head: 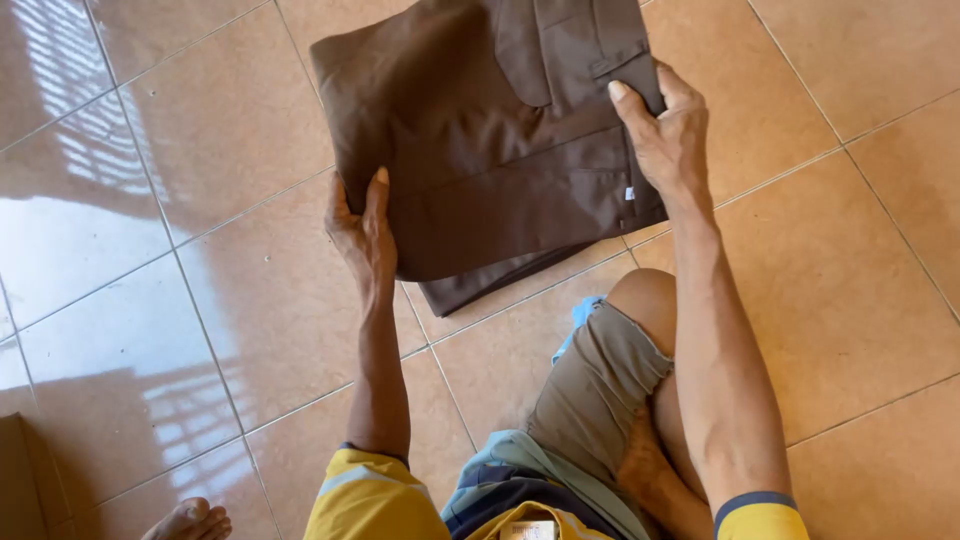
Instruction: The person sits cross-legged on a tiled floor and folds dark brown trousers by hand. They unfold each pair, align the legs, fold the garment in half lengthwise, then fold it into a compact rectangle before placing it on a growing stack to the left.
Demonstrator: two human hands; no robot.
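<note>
holding folded brown trousers (490,140) on floor tiles (200,300) beyond bent knee (645,300) | left hand (362,235) grips near-left edge, right hand (665,135) clamps right edge | risk: loose lower layer slips out, fold skews

A person seated on a tiled floor wears a yellow shirt (370,500) with navy-trimmed short sleeves (755,500), khaki shorts (595,385) with frayed hems, forearms, knee and feet bare.
</note>
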